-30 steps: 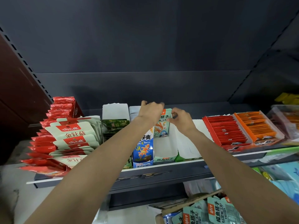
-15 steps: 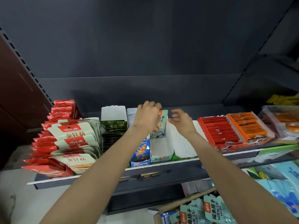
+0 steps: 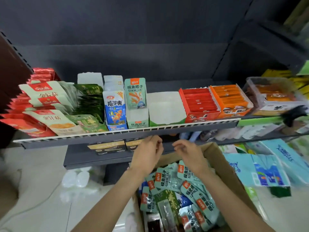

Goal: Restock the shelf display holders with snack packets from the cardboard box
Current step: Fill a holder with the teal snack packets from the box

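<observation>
- The cardboard box [image 3: 222, 166] is cut off at the bottom edge; its near side is out of view, and both forearms hide part of its contents.
- Inside it lie many pale green snack packets [image 3: 164, 180], mixed with a dark green packet [image 3: 167, 200].
- Above the box, one pale green packet [image 3: 135, 92] stands upright in a white display holder [image 3: 137, 118] on the shelf [image 3: 117, 133].
- Right of that holder, another holder [image 3: 166, 108] shows a bare white floor.
- Left hand [image 3: 148, 154] and right hand [image 3: 188, 152] hover over the box's far edge, fingers loosely curled, holding nothing.
- Goods at the far right of the shelf are blurred.
</observation>
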